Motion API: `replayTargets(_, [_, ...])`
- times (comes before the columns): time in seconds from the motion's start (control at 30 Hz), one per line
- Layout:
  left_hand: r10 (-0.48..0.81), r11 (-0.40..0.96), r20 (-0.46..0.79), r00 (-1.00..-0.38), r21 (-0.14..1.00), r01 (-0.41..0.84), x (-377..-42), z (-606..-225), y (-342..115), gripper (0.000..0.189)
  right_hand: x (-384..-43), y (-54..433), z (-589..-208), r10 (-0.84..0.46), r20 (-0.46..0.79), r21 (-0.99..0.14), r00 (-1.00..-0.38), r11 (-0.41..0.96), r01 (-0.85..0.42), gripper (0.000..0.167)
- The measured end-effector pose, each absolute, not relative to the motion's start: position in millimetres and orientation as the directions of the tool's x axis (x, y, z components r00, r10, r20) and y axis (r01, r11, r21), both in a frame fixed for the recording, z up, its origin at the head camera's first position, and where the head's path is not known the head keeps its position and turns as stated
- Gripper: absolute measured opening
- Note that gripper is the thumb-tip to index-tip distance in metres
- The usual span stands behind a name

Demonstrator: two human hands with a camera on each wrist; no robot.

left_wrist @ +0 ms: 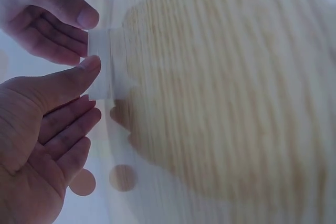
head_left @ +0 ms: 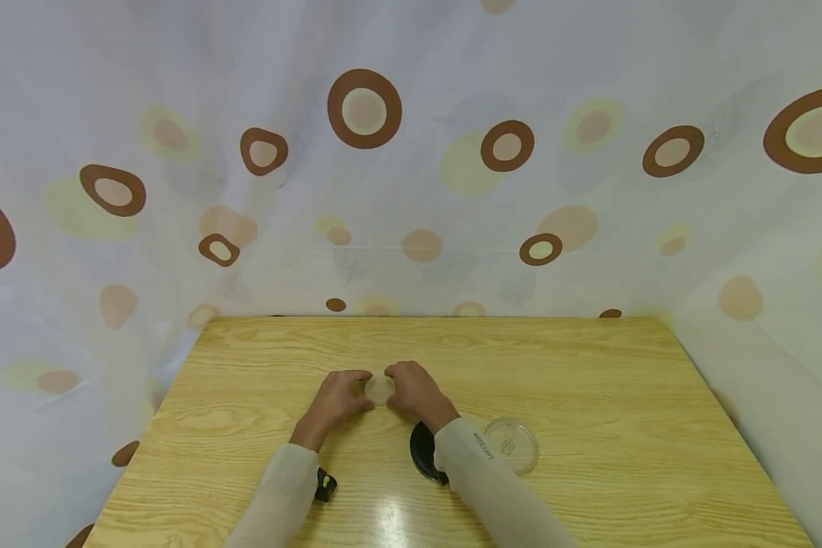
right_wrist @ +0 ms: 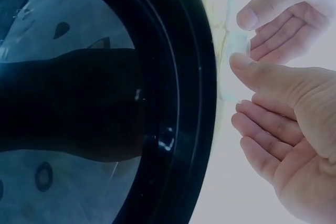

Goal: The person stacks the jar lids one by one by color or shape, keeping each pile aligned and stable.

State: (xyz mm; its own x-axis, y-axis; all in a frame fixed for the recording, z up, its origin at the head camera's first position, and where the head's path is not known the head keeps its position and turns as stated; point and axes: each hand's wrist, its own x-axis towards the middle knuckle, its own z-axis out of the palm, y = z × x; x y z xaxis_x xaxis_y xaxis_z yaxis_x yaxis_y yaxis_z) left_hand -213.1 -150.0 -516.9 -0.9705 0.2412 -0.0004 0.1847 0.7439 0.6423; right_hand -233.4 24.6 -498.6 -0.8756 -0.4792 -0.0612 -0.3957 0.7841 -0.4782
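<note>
A small clear round container stands on the wooden table between both hands. Its left side is gripped by my left hand, with the thumb at the near edge and fingers at the far edge. From the opposite side my right hand holds it in the same way. In the left wrist view the clear container appears side-on, with straight walls, and the left thumb lies on it. The left hand faces the right hand in the right wrist view.
A black round-rimmed thing with a glossy face lies partly under the right forearm. Right of that forearm is a clear round dish with printed marks. A small black object sits beside the left sleeve. Patterned fabric hangs behind the table.
</note>
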Motion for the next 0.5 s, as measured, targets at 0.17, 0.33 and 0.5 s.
replayTargets(0.17, [0.253, 0.746, 0.032, -0.967, 0.630, 0.217, -214.4, -520.5, -148.9, 0.046, -233.4, 23.8, -502.6, -0.462, -0.071, -0.463, -0.884, 0.800, -0.381, 0.035])
replayTargets(0.33, [0.265, 0.761, 0.074, -0.961, 0.596, 0.256, -214.9, -524.7, -148.3, 0.043, -233.1, 23.6, -503.4, -0.452, -0.082, -0.466, -0.888, 0.805, -0.367, 0.029])
replayTargets(0.5, [0.256, 0.765, 0.082, -0.963, 0.592, 0.254, -213.7, -522.6, -146.5, 0.042, -232.8, 25.5, -501.0, -0.456, -0.081, -0.470, -0.887, 0.802, -0.369, 0.023])
